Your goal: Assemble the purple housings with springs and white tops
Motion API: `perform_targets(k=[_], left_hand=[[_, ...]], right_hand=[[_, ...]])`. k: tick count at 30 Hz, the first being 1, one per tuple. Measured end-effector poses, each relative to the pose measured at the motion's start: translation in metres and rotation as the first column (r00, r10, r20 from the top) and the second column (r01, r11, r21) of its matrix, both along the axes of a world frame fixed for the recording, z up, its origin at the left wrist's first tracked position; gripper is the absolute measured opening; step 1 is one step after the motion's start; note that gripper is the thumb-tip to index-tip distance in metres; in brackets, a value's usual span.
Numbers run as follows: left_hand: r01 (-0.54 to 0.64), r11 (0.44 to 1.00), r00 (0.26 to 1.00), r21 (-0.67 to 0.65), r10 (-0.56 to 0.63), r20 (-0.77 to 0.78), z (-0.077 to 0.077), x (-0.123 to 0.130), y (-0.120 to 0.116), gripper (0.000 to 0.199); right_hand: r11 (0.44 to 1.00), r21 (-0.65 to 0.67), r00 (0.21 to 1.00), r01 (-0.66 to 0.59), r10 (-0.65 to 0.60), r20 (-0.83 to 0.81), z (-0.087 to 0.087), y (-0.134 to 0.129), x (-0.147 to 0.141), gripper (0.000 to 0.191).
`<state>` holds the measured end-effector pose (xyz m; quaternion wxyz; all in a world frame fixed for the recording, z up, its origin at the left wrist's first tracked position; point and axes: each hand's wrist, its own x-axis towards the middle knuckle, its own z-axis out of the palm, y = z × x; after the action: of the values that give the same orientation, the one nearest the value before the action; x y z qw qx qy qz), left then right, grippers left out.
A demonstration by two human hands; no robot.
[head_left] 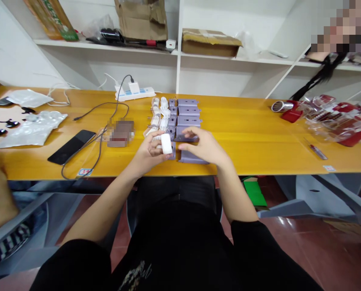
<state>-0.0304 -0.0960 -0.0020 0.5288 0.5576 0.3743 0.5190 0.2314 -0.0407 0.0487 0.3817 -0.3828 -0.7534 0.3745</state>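
Observation:
My left hand (152,152) holds a small white rounded block (166,144) between thumb and fingers, a little above the table's near edge. My right hand (200,144) is beside it with fingers apart and curved, over the nearer purple plastic housings (189,120). Nothing shows between its fingers. The housings lie in a column running away from me. Left of them are smaller purple parts (172,111) and white ribbed pieces (164,104) in similar columns. My hands hide part of the nearest pieces.
Left on the table (244,129) lie a black phone (72,146), a dark cable (100,151), a brown wallet-like item (121,133) and plastic bags (35,128). A power strip (135,93) is behind. Bagged red parts (338,117) and a small screwdriver-like tool (318,152) lie right.

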Motion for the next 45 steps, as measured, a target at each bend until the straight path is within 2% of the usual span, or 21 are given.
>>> perform_targets(k=[2,4,6,8,12,14,18,22,26,34,45], left_hand=[[0.011,0.999,0.997,-0.041,-0.008,0.072,-0.004,-0.001,-0.011,0.095],[0.018,0.996,0.993,-0.090,-0.007,0.120,-0.006,-0.001,-0.021,0.094],[0.031,0.992,0.989,-0.126,-0.012,0.146,-0.006,0.000,-0.029,0.096],[0.056,0.987,0.986,-0.153,-0.031,0.165,-0.005,0.001,-0.032,0.099],[0.017,0.982,0.980,-0.189,0.021,0.196,-0.009,0.004,-0.031,0.084],[-0.032,0.982,0.980,-0.187,0.067,0.185,-0.012,0.005,-0.029,0.078],[-0.097,0.987,0.983,-0.132,0.116,0.143,-0.017,0.011,-0.027,0.080],[-0.176,0.981,0.972,-0.086,0.187,0.141,-0.018,0.015,-0.025,0.072],[-0.227,0.971,0.964,-0.080,0.236,0.127,-0.016,0.013,-0.024,0.072],[-0.229,0.972,0.968,-0.055,0.234,0.091,-0.013,0.012,-0.024,0.067],[-0.252,0.968,0.967,-0.021,0.252,0.024,-0.013,0.006,-0.025,0.062]], right_hand=[[0.993,0.114,0.958,-0.011,-0.022,0.285,0.005,-0.003,0.025,0.052],[0.992,0.128,0.849,-0.022,-0.049,0.527,0.009,-0.005,0.044,0.061],[0.994,0.104,0.752,-0.034,-0.043,0.658,0.008,-0.005,0.054,0.076],[0.996,0.067,0.708,-0.062,-0.003,0.706,0.005,-0.002,0.057,0.085],[0.989,0.013,0.727,-0.149,0.100,0.680,0.001,0.004,0.057,0.082],[0.983,0.033,0.774,-0.183,0.124,0.620,0.004,0.002,0.058,0.080],[0.973,0.114,0.845,-0.200,0.113,0.522,0.013,-0.010,0.052,0.084],[0.969,0.134,0.838,-0.207,0.105,0.535,0.014,-0.016,0.037,0.087],[0.954,0.197,0.838,-0.227,0.088,0.538,0.012,-0.017,0.031,0.087],[0.958,0.149,0.833,-0.243,0.128,0.538,0.010,-0.020,0.027,0.093],[0.937,0.182,0.804,-0.298,0.143,0.578,0.009,-0.024,0.023,0.103]])
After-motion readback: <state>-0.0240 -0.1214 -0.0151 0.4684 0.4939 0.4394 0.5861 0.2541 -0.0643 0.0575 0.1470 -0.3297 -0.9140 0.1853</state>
